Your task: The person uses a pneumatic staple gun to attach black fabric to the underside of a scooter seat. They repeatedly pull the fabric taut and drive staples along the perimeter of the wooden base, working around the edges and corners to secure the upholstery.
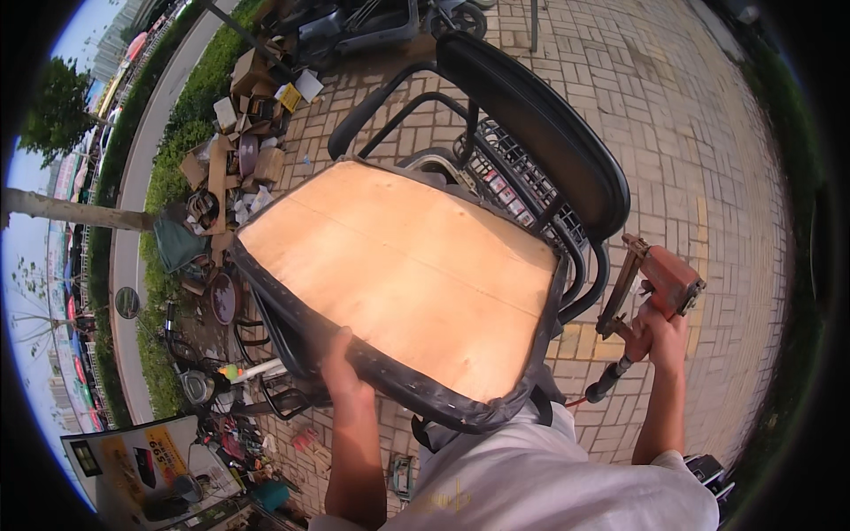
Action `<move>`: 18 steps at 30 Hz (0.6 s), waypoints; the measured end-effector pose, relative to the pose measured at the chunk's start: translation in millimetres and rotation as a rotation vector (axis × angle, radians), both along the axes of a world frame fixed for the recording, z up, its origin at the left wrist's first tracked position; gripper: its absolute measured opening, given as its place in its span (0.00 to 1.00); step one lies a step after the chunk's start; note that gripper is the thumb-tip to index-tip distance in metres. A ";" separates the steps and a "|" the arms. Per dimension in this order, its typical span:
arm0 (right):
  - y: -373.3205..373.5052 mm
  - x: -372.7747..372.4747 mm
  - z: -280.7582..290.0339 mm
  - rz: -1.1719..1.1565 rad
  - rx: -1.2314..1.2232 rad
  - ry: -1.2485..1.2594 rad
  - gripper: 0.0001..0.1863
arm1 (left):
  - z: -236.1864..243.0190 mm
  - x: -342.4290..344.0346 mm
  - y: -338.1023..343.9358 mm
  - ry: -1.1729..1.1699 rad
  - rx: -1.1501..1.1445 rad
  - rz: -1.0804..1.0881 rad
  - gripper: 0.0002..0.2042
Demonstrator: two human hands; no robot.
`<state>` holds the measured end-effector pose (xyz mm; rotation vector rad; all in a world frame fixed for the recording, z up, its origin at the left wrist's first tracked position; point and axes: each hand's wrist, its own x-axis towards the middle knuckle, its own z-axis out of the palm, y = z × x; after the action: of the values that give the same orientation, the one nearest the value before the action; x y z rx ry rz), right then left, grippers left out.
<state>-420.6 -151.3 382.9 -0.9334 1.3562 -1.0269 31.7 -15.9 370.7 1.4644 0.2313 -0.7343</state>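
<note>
In front of me lies a seat cushion, turned so its bare tan board faces up, with black cover material folded round the edge. My left hand holds its near left rim, the thumb on the black edge and the other fingers hidden beneath. Off to the right, my right hand is wrapped round the handle of a worn red staple gun. A hose fitting hangs below that handle. The staple gun is held apart from the cushion.
Beyond the cushion stands a black padded backrest with tubular armrests and a wire basket behind it. Cardboard scraps are piled along the hedge at left. A parked scooter is at the far side, on brick paving.
</note>
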 end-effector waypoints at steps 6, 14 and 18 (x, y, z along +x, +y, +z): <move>4.5 -12.5 -2.9 -0.050 0.009 -0.018 0.19 | 40.9 9.6 -16.6 -0.082 -0.154 0.045 0.09; 1.7 -12.7 2.5 0.040 0.017 0.030 0.21 | -37.5 -17.2 -114.8 -0.159 -0.170 0.240 0.18; 1.8 -16.8 7.4 0.043 0.022 0.095 0.21 | -71.6 -14.6 -127.6 -0.126 -0.156 0.334 0.19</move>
<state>-437.4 -149.5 390.4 -1.0013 1.4170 -0.9429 17.1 -143.5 299.1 1.2779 0.3057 -0.3795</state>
